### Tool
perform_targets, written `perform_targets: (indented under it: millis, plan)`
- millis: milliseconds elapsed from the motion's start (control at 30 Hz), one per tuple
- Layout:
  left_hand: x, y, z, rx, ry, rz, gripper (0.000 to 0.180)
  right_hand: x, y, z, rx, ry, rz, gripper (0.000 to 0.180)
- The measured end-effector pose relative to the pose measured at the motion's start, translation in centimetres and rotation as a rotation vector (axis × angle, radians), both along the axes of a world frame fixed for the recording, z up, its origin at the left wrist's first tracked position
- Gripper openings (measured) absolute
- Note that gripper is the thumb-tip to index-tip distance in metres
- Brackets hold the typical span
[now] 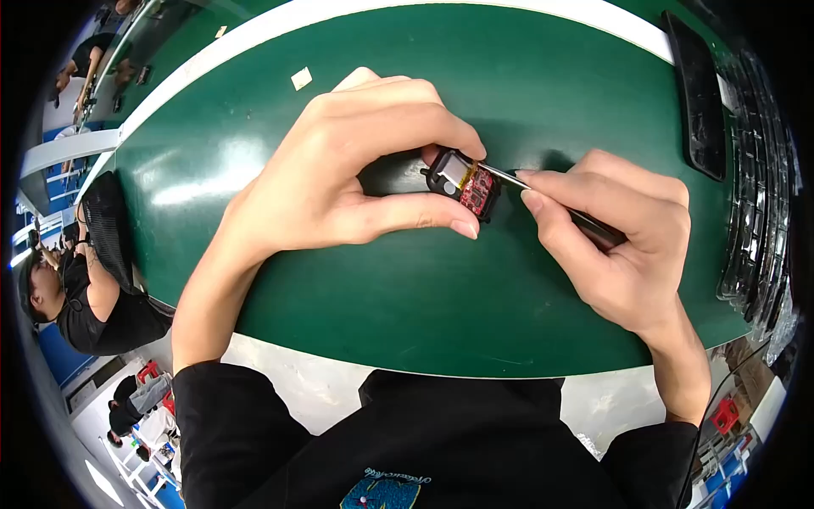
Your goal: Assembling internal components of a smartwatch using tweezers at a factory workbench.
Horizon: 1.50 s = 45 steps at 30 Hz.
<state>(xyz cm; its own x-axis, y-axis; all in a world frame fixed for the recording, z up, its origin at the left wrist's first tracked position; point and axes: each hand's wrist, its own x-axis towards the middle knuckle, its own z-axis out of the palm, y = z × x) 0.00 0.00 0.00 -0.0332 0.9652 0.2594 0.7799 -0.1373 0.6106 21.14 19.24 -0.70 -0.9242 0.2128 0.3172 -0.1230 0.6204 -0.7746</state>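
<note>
My left hand [373, 161] grips a small black plastic housing [440, 186] by its edges, between the thumb below and the fingers above. Inside the housing lie a red circuit board [480, 192], a silvery rectangular part and a strip of yellow tape. In my right hand [623, 229] is a pair of tweezers [585, 222] with a dark body, held like a pen. Its thin metal tip reaches the upper edge of the housing, close to the yellow tape. Whether the tip pinches anything is too small to tell.
The work goes on above a green tabletop [407, 314] with a white border. A small pale square [301, 79] lies at the far left. Along the right side are a black tray [697, 97] and a stack of clear-wrapped black trays [750, 195]. Another person [76, 297] sits at the left.
</note>
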Motion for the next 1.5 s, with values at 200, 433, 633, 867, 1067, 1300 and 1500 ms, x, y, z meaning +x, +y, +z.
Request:
perform_targets:
  millis: [200,433,633,867,1067,1300,1500]
  plan:
    - [-0.1,-0.1,0.2,-0.007,0.019,0.01,0.058,-0.2,-0.2,0.0,0.003,0.037,-0.007,0.018]
    - [0.1,-0.1,0.1,-0.003,0.017,0.018,0.057,0.1,-0.2,0.0,0.026,0.049,0.001,0.017]
    - [0.4,-0.1,0.0,-0.007,0.0,0.037,0.059,0.5,0.2,0.2,0.012,0.035,-0.001,0.017]
    - [0.3,0.3,-0.2,0.008,0.014,0.045,0.057,-0.1,0.5,1.1,-0.081,-0.04,-0.069,0.018]
    - [0.4,-0.3,0.7,-0.016,-0.008,0.055,0.062,-1.0,-0.2,1.2,-0.128,0.025,-0.03,0.016]
    - [0.9,-0.8,-0.4,-0.045,-0.201,-0.012,0.064,-0.5,-2.2,1.5,0.13,-0.11,0.001,0.047]
    - [0.7,-1.8,1.3,-0.096,-0.15,-0.007,0.064,-1.1,-2.6,1.2,0.206,0.045,0.02,0.043]
